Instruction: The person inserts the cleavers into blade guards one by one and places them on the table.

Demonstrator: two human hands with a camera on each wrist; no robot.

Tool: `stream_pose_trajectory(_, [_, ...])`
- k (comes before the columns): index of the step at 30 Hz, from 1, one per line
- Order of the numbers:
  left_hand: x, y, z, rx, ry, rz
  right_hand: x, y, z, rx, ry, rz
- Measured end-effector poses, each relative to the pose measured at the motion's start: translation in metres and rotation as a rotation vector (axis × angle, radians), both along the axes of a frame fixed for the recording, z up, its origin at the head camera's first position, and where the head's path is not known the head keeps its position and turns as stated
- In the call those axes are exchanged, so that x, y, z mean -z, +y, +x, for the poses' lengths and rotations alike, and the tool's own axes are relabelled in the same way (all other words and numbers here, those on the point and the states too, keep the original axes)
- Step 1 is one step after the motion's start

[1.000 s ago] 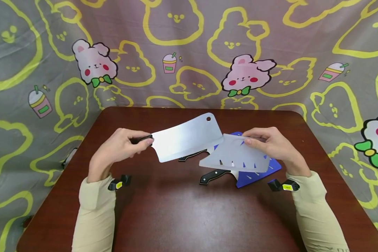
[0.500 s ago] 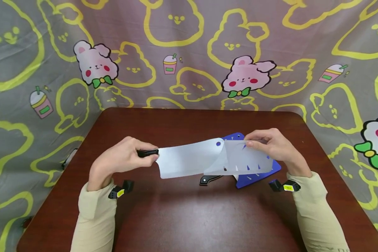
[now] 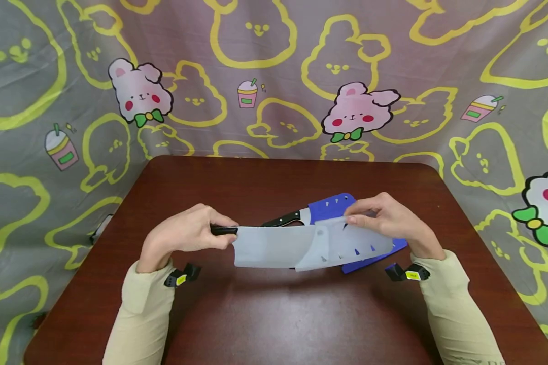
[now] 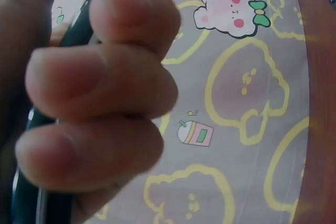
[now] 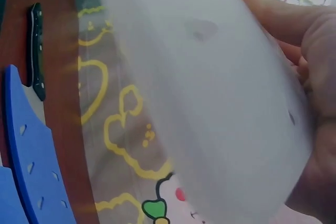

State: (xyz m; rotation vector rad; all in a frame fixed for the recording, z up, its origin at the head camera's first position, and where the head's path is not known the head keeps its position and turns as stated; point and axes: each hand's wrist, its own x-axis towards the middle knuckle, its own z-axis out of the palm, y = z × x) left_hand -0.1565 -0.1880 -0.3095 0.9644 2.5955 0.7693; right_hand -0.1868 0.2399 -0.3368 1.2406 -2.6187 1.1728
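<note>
In the head view my left hand (image 3: 189, 230) grips the black handle of a cleaver (image 3: 267, 246), held level above the table. The left wrist view shows its fingers curled round that dark handle. My right hand (image 3: 385, 220) pinches the upper edge of a translucent white blade sheath (image 3: 353, 243), which has small slots along it. The tip of the cleaver blade lies inside the sheath's left end and shows through the plastic. Close up in the right wrist view, the sheath (image 5: 210, 87) sits between thumb and fingers.
Behind and below the sheath, a knife with a black handle (image 3: 283, 219) lies on the table in a blue sheath (image 3: 331, 207). A second blue sheath (image 3: 361, 264) is mostly hidden. The brown table (image 3: 274, 319) ends at a patterned curtain (image 3: 287, 61).
The cleaver has come down and levelled, and its tip has slid rightward into the white sheath. Both hands have lowered slightly, the left moving right and the right moving a little left.
</note>
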Motion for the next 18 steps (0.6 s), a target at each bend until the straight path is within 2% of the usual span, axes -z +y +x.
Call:
stream_pose_trajectory(5, [0.003,0.004,-0.006,0.015,0.033,0.049,-0.004,0.003,0.002,0.077,0.004,-0.042])
stream_pose_trajectory(10, [0.003,0.009,-0.004,0.028,0.048,0.076,-0.004,-0.002,0.002,0.107,0.005,-0.065])
stream_pose_trajectory(15, [0.008,0.030,-0.003,0.114,0.060,0.064,0.005,-0.020,0.005,0.095,-0.048,-0.041])
stream_pose_trajectory(18, [0.013,0.043,-0.003,0.127,0.071,0.047,0.011,-0.028,0.007,0.109,-0.083,-0.034])
